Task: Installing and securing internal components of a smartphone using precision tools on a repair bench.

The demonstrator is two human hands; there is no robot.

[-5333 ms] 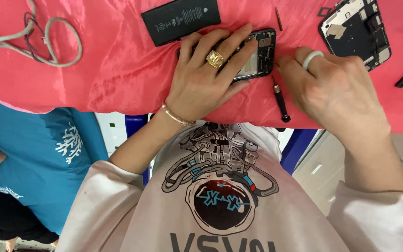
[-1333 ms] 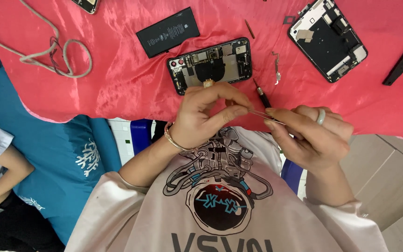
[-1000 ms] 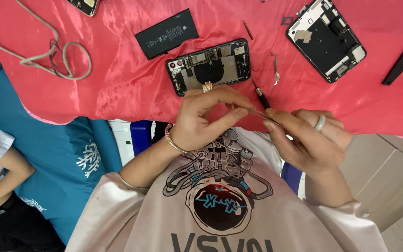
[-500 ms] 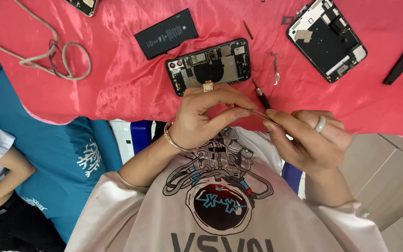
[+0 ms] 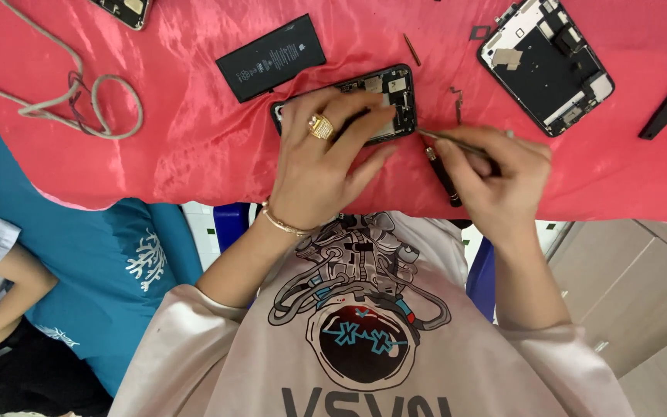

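- Two hands on the job here: the left hand (image 5: 326,166) lies flat over the opened phone (image 5: 384,96), fingers spread and pressing it down on the red cloth (image 5: 179,147), not really gripping anything.
- The right hand (image 5: 496,174) has its fingers pinched shut on thin metal tweezers (image 5: 449,140), tips aimed at the phone's right edge. I can't quite tell if the tips touch it, the view's too small there.
- The phone sits mid-table, just in front of the person's chest, back shell up with the guts showing.
- Handling guess: light and stiff, but the exposed boards and flex cables look fragile, so I'd hold it by the frame edges, never the innards. That satin-looking cloth is probably slippery, hence the flat palm.
- A dark screwdriver (image 5: 441,174) lies just beside the right hand, partly under it, easy to knock.
- The black battery (image 5: 272,58) sits just beyond the phone, close to it.
- A second opened phone (image 5: 546,66) is off to the right, a grey cable (image 5: 79,100) loops at the left, well apart.
- A tiny loose part (image 5: 457,99) near the phone could get swept off.
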